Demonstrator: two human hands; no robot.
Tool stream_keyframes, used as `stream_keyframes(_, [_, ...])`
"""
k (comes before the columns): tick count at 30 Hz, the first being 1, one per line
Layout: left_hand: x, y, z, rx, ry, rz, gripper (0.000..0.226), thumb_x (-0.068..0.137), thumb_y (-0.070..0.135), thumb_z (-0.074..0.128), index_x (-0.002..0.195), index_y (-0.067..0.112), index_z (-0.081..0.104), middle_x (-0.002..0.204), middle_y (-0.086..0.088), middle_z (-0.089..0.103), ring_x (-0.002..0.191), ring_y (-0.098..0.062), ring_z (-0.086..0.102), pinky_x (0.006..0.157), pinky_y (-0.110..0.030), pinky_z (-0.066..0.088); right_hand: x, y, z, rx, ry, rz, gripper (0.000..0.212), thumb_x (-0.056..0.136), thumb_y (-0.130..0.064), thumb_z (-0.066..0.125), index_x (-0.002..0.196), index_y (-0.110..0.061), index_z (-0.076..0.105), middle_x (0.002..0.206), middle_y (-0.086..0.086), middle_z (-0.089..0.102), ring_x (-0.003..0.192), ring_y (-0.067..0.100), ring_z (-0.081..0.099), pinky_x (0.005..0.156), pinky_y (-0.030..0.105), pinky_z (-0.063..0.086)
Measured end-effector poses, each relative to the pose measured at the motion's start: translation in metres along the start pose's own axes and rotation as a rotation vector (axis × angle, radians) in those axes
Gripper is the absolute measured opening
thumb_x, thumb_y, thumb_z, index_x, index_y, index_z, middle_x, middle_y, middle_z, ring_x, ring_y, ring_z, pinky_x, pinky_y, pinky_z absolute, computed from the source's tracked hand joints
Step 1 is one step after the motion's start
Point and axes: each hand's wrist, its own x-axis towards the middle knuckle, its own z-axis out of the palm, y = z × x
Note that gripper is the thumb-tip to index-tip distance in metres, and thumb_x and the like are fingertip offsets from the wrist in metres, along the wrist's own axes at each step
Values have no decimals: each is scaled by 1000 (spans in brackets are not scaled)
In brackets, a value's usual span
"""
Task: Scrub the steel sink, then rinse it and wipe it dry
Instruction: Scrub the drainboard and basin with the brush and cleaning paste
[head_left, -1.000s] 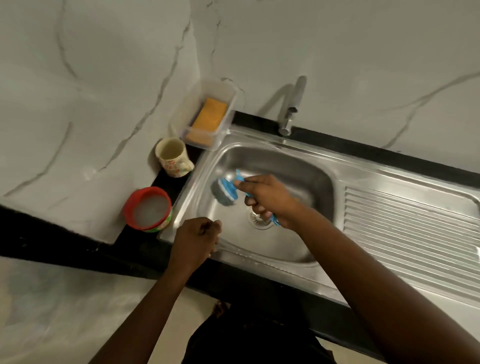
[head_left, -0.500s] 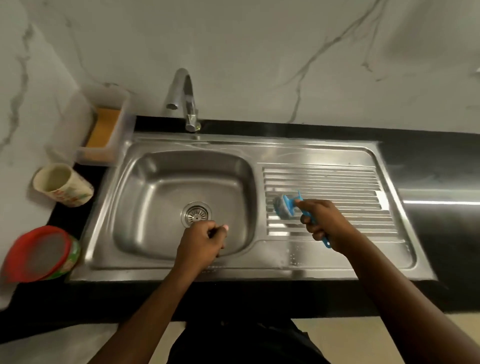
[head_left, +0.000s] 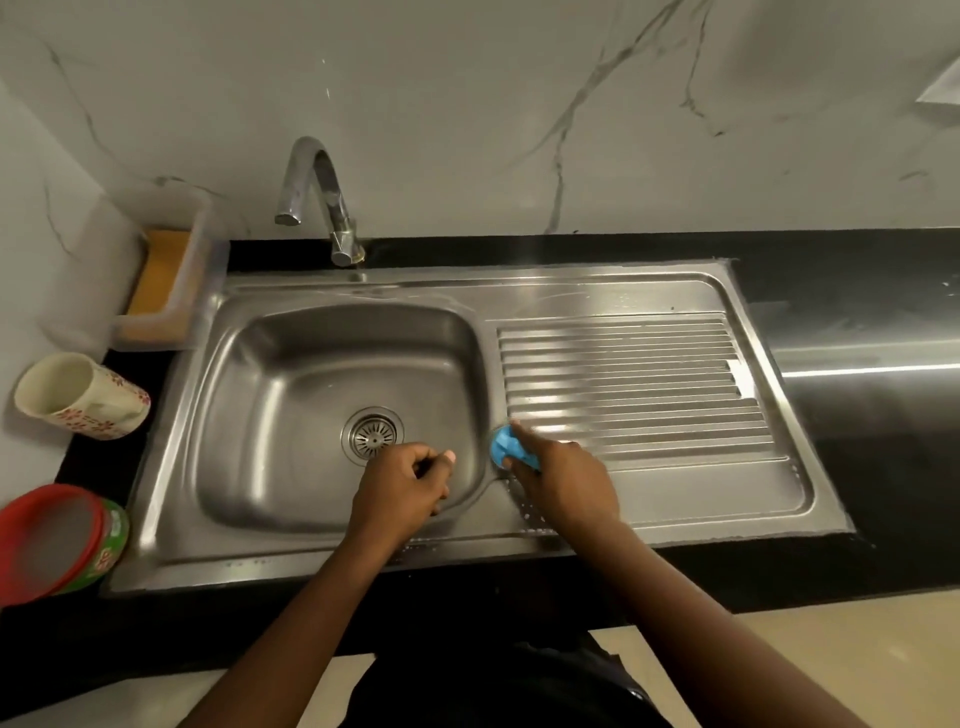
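On the black counter (head_left: 857, 291), seen from the head camera, a steel sink (head_left: 613, 519) is set, basin left, ribbed drainboard (head_left: 623, 379) right. A blue scrubber (head_left: 506, 448) is gripped by the right hand (head_left: 566, 483) and pressed on the strip between basin and drainboard. The left hand (head_left: 400, 488) is curled closed over the basin's front edge, near the drain (head_left: 372, 434); whether anything is held cannot be told. A tap (head_left: 319, 197) stands behind. A cup (head_left: 78, 397) lies tipped at left.

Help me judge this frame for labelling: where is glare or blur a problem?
Head view: a bright streak of glare crosses the black counter at right; softer reflections on the drainboard; wide-angle bending at the edges; right hand and blue scrubber slightly blurred.
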Motion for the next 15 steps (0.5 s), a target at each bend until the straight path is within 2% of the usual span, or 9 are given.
stream_keyframes(4, [1,2,2,24,-30,14,32,101,35,67,77,14,73,67,1,75,54,-20,71,66,-51,64,3,65,-31,81,93,219,54,94,-65,60,145,-47,55,105,6,77,96,30,72,69,33,46])
stream_keyframes(7, [2,3,4,21,-39,20,32,101,34,67,77,13,73,67,0,75,55,-22,72,67,-52,64,3,100,-56,166,188,369,52,95,-56,65,141,-32,64,108,7,76,91,27,70,70,33,48])
stream_keyframes(9, [2,4,6,23,-44,23,33,101,34,67,77,13,73,66,0,75,54,-21,72,66,-52,64,8,96,-55,227,201,415,48,95,-49,68,137,-25,66,111,8,76,94,28,70,75,37,53])
stream_keyframes(12, [2,8,10,33,-62,25,33,101,34,67,77,13,74,66,1,75,54,-20,71,67,-52,64,12,49,-27,314,134,352,39,94,-47,70,126,-25,71,105,6,77,97,28,73,80,38,57])
stream_keyframes(15, [4,11,15,56,-80,20,33,100,37,67,76,15,74,65,1,75,54,-19,72,68,-52,65,13,-8,8,241,38,179,50,97,-51,62,144,-33,58,119,3,74,110,25,70,86,34,51])
